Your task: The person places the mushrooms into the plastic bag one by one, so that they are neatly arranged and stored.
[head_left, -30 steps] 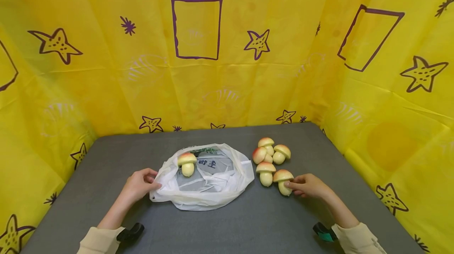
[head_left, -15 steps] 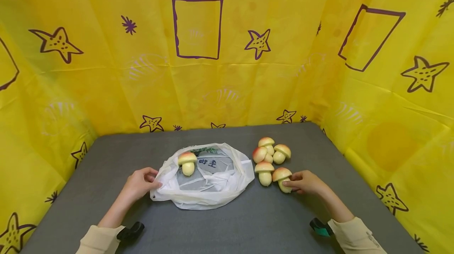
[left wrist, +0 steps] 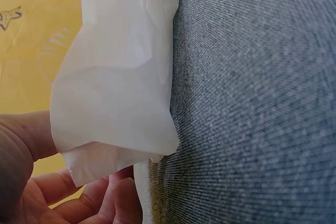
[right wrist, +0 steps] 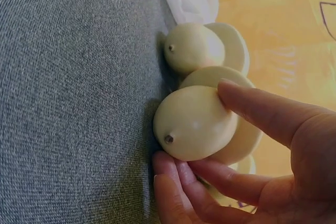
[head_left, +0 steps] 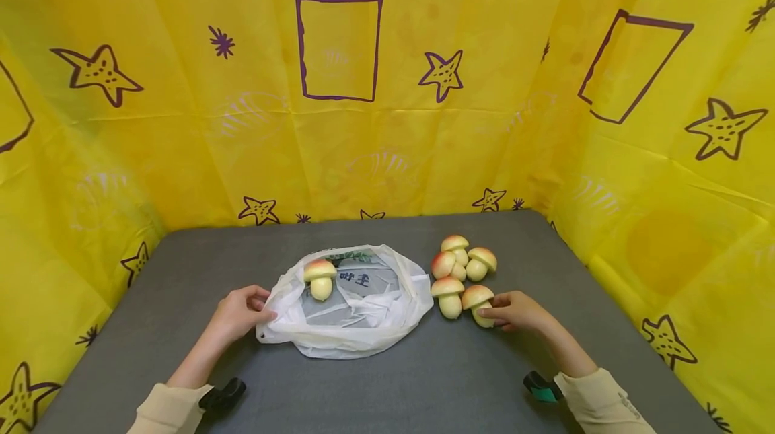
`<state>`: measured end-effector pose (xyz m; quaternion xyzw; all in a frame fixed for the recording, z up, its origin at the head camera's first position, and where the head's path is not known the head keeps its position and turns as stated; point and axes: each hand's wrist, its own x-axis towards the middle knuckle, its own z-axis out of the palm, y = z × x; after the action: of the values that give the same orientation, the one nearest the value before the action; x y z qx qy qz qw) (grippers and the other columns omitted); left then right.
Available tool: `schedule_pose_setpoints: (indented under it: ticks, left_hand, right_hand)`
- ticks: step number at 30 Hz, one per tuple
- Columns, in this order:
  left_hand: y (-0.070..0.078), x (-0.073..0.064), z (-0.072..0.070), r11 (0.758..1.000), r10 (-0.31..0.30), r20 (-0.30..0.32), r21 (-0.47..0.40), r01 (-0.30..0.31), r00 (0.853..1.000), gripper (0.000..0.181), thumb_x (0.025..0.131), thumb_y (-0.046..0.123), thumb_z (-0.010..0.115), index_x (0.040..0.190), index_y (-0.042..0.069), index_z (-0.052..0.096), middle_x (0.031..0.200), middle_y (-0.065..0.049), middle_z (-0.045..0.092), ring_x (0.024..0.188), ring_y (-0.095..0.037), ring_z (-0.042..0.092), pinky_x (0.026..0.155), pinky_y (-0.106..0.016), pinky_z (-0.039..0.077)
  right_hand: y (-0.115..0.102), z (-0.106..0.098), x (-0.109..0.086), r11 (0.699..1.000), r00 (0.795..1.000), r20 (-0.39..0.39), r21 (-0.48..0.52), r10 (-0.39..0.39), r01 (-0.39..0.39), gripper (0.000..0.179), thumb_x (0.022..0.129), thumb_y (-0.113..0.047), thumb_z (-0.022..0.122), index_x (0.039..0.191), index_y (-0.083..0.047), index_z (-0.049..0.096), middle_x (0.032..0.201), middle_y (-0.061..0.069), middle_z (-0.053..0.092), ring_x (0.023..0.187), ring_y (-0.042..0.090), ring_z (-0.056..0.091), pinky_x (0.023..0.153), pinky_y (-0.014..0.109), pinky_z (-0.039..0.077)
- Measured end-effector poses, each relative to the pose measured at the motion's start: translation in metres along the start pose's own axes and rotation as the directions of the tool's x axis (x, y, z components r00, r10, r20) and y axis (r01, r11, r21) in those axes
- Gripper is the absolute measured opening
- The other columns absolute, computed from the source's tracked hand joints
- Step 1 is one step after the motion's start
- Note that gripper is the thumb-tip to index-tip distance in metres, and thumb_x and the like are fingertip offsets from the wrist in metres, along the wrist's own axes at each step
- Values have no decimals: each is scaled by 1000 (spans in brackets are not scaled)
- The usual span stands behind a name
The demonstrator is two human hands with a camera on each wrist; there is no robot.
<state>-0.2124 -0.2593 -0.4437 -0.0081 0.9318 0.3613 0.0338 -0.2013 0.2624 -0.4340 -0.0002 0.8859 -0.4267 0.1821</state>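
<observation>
A white plastic bag (head_left: 339, 346) lies with its mouth spread on the grey table, and one toy mushroom (head_left: 321, 279) with a red-tinged cap is inside it. My left hand (head_left: 239, 313) pinches the bag's left edge; in the left wrist view the white plastic (left wrist: 115, 87) covers part of the thumb and fingers. To the right, my right hand (head_left: 519, 311) grips a toy mushroom (head_left: 476, 301) by its pale stem, thumb on one side and fingers on the other. In the right wrist view the stem (right wrist: 194, 124) seems to rest on or just over the cloth.
A second mushroom (head_left: 448, 296) lies between the gripped one and the bag. Behind it sit several more, among them one mushroom (head_left: 481, 263) at the right. A yellow patterned curtain (head_left: 387, 151) stands along the table's back and sides.
My right hand has shifted slightly left with its mushroom, and the neighbouring mushroom has slid left toward the bag. The left hand and the bag have stayed about where they were.
</observation>
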Motion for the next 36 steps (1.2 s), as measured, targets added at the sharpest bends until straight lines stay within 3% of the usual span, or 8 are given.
schedule_pose_setpoints:
  ticks: [8, 16, 20, 26, 32, 36]
  left_hand:
    - [-2, 0, 1, 1000, 5, -1, 0, -5, 1000, 43, 74, 16, 79, 108, -4, 62, 80, -7, 61, 71, -19, 52, 60, -30, 42]
    - [0, 1, 0, 1000, 13, -9, -4, -13, 1000, 43, 74, 16, 78, 107, -4, 61, 80, -8, 61, 71, -19, 52, 60, -30, 43]
    - [-1, 0, 0, 1000, 11, -5, 0, -11, 1000, 43, 73, 16, 79, 107, -4, 62, 80, -8, 62, 71, -19, 52, 60, -30, 42]
    - [-3, 1, 0, 1000, 10, -8, 3, -10, 1000, 43, 73, 17, 79, 107, -4, 62, 81, -8, 62, 71, -20, 52, 60, -30, 43]
    - [-3, 0, 0, 1000, 18, -9, 8, -18, 1000, 42, 73, 17, 79, 106, -3, 62, 80, -7, 63, 70, -19, 52, 60, -30, 43]
    - [-2, 0, 0, 1000, 9, -6, 8, -9, 1000, 43, 73, 17, 79, 106, -3, 62, 80, -7, 62, 71, -19, 53, 60, -30, 42]
  right_hand:
    - [2, -2, 1, 998, 1000, 19, 57, -5, 4, 44, 84, -27, 71, 105, 9, 59, 101, 12, 66, 90, 24, 67, 76, 39, 55]
    - [-1, -6, -1, 999, 999, -42, 48, -2, 4, 32, 82, -33, 72, 74, -5, 60, 72, -2, 55, 77, 16, 67, 72, 32, 54]
    - [-5, -10, -3, 1000, 996, -85, 19, 11, -9, 35, 82, -36, 72, 80, -1, 66, 77, 1, 64, 75, 17, 67, 71, 32, 53]
    - [-15, -17, -6, 999, 994, -112, 45, 20, -15, 41, 83, -37, 71, 93, 3, 69, 106, 14, 66, 86, 20, 69, 79, 36, 54]
    - [-25, -23, -9, 998, 994, -109, 67, 8, -1, 43, 85, -36, 69, 96, 5, 68, 101, 12, 69, 89, 23, 69, 83, 40, 53]
    - [-33, -26, -10, 996, 994, -111, 81, -16, 26, 50, 86, -36, 68, 106, 10, 64, 109, 20, 66, 91, 26, 69, 83, 41, 53]
